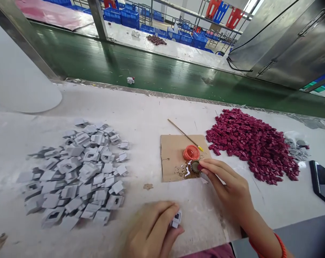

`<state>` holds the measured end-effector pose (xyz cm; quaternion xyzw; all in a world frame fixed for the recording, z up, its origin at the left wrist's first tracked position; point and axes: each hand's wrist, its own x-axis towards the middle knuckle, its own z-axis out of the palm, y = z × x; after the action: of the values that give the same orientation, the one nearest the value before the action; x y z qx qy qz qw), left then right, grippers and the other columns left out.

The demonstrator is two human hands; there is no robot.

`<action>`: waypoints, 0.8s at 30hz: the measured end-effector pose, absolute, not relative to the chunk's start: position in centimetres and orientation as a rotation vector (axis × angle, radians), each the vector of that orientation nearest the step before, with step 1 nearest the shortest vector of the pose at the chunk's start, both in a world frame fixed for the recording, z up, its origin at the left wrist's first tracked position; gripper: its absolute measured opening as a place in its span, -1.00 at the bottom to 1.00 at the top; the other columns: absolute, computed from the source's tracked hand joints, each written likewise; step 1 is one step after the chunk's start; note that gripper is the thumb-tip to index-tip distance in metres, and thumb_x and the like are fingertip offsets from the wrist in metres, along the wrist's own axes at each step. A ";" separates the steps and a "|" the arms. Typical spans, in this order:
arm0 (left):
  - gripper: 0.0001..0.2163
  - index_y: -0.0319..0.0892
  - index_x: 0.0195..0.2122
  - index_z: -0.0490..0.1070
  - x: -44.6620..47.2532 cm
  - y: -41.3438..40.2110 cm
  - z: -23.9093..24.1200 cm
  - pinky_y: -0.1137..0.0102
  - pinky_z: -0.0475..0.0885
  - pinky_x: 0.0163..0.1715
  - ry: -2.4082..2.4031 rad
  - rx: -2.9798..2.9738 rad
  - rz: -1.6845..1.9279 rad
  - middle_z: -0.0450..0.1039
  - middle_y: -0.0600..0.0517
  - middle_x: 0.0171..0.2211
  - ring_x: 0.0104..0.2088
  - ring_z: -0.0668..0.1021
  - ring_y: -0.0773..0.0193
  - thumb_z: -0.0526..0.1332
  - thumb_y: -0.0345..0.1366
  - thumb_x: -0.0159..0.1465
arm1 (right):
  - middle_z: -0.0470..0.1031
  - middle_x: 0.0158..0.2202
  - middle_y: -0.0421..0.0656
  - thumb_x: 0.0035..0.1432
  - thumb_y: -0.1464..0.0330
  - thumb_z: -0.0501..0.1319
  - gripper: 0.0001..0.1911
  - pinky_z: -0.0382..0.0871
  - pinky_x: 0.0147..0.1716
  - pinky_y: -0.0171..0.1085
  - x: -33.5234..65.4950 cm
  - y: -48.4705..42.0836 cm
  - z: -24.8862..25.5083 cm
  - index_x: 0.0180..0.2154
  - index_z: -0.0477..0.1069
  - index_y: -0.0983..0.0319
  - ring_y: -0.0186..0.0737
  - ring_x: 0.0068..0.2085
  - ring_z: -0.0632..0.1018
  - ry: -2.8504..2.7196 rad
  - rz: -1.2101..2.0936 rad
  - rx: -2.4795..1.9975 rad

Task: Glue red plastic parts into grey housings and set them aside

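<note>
Two hands: left hand (151, 229) pinches a grey piece (176, 219) between thumb and fingers, low in view; right hand (229, 186) pinches a dark-red piece (200, 167) at its fingertips, beside the cap's rim. Contact with the rim: cannot tell.
Grey piece: held over the near tabletop (141, 125), below the cardboard's near edge; opening visible.
Cap (195, 166): on the cardboard (169, 148), near its near-right corner, within a brown wet patch.
Red pot (191, 153): just beyond the cap.
Stick (182, 132): crosses the cardboard's far edge, yellow tip near the pot.
Left margin: wide white strip between cardboard and grey pile (88, 172).
Right margin: narrow; dark-red pile (248, 139) close by the far-right corner.
Far edge: tabletop ends at the green belt (165, 73).
</note>
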<state>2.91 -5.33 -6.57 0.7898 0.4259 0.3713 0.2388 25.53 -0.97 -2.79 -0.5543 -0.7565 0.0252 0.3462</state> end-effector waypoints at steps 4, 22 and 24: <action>-0.77 -0.19 0.03 0.38 2.9 -4.9 -6.3 0.45 0.48 -0.09 1.110 2.237 1.004 0.56 -0.07 -0.12 -0.15 0.58 0.26 0.11 -0.43 0.36 | 0.57 -0.14 -0.14 0.26 0.50 0.15 -0.76 0.57 -0.12 -0.25 25.5 -0.8 -2.8 -0.09 0.49 0.16 -0.21 -0.11 0.59 -1.995 0.078 -1.434; -0.72 -0.14 -0.02 0.38 2.6 -4.4 -6.0 0.52 0.50 -0.08 1.098 2.055 0.978 0.57 0.03 -0.15 -0.13 0.59 0.32 0.25 -0.49 0.26 | 0.57 -0.16 -0.13 0.12 0.61 0.21 -0.66 0.59 -0.19 -0.35 21.5 -6.5 -3.1 -0.11 0.47 0.15 -0.23 -0.15 0.61 -1.759 0.633 -1.312; -0.73 -0.15 -0.02 0.38 2.6 -4.4 -6.1 0.52 0.50 -0.07 1.096 2.057 0.992 0.57 0.03 -0.14 -0.12 0.58 0.33 0.24 -0.48 0.26 | 0.57 -0.17 -0.15 0.12 0.59 0.22 -0.67 0.58 -0.17 -0.37 21.0 -6.5 -3.5 -0.12 0.47 0.15 -0.26 -0.15 0.61 -1.731 0.646 -1.307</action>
<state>2.58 -4.44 -6.10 0.7748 0.4129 0.3736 0.2993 21.00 -6.50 -3.46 -0.5229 -0.6923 0.2583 0.4251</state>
